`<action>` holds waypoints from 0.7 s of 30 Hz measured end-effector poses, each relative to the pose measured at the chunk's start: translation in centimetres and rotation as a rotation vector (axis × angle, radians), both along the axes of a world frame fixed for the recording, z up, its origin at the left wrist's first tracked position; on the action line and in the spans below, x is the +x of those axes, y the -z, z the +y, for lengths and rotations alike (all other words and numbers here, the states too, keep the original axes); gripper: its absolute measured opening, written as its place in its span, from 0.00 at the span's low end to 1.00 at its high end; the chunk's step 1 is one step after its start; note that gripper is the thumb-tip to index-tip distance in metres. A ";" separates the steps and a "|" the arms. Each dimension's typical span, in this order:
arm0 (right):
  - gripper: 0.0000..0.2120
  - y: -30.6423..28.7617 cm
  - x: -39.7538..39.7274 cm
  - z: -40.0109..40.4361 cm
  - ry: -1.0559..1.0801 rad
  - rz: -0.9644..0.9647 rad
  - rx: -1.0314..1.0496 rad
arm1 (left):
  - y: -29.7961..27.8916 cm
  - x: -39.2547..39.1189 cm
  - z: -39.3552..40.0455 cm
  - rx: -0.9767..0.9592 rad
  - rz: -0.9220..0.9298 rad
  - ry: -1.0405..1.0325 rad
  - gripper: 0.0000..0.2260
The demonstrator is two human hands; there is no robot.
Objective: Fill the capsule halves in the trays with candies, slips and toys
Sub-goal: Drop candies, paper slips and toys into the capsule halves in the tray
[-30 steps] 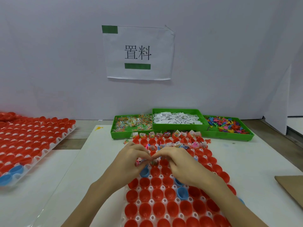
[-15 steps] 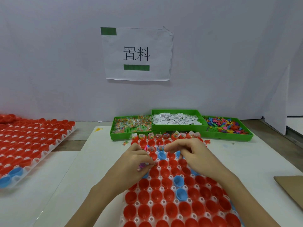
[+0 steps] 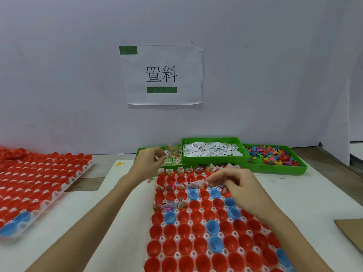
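The left hand (image 3: 150, 160) is out over the near edge of the candy bin (image 3: 172, 156), its fingers curled with the tips drawn close together above the wrapped candies (image 3: 173, 159); whether a candy is already pinched between them I cannot tell, since the tips are blurred against the pile. The right hand (image 3: 238, 185) hangs low over the far rows of the capsule tray (image 3: 196, 222), fingers curled downward and close together; nothing can be made out in them, though something small could be hidden.

The relation that matters is this: the candies lie directly ahead of and just beneath the left fingertips, at the far left of the three green bins; the slip bin (image 3: 213, 149) sits in the middle, and the toy bin (image 3: 274, 156) to the right, nearer the right hand. The empty red halves (image 3: 196, 246) and blue halves (image 3: 213, 226) lie toward the person, below both hands; only the farthest rows and a few cups in the fourth row show contents. So the left hand is the nearer one for candy, and its coming move, as I judge it, is a short pull back along the tray's long axis, from bin to the nearest unfilled row.

A second tray (image 3: 39, 185) of red halves lies well apart to the left; a paper sign (image 3: 162, 75) hangs on the wall behind.
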State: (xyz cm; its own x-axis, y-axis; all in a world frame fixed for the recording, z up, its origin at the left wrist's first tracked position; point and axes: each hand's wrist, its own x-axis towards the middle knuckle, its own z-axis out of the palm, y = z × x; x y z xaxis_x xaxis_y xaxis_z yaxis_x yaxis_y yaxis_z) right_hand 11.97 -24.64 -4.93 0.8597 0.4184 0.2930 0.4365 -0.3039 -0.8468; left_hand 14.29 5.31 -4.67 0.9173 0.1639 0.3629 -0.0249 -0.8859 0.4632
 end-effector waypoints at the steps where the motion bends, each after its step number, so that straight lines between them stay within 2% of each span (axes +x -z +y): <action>1: 0.25 0.1 0.1 -0.1 0.009 -0.006 0.003 | 0.1 1.3 0.7 0.067 0.048 -0.009 0.10; 4: 0.25 0.2 0.4 -0.4 0.024 -0.039 0.011 | 0.4 4.1 2.2 0.280 0.205 0.080 0.14; 7: 0.25 0.4 0.7 -0.7 0.042 -0.053 0.015 | 0.9 5.7 2.5 0.363 0.295 0.205 0.17; 13: 0.25 0.3 0.9 -0.9 0.082 -0.065 0.013 | 1.4 7.1 3.1 0.406 0.227 0.170 0.03; 17: 0.24 0.3 0.9 -1.0 0.091 -0.066 0.000 | 1.0 6.1 3.4 0.348 0.104 0.112 0.05; 19: 0.24 0.5 1.0 -1.1 0.103 -0.064 -0.006 | 0.4 4.8 3.3 0.279 -0.046 0.054 0.05; 21: 0.23 0.5 1.1 -1.3 0.116 -0.058 -0.015 | 0.0 2.8 2.6 0.106 -0.226 0.001 0.03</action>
State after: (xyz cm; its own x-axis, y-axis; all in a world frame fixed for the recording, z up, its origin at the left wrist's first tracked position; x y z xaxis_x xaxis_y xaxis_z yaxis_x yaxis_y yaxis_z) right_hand 13.07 -25.92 -5.39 0.8845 0.3218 0.3379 0.4455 -0.3675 -0.8164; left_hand 17.07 7.95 -4.66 0.8111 0.1132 0.5738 -0.1178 -0.9293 0.3499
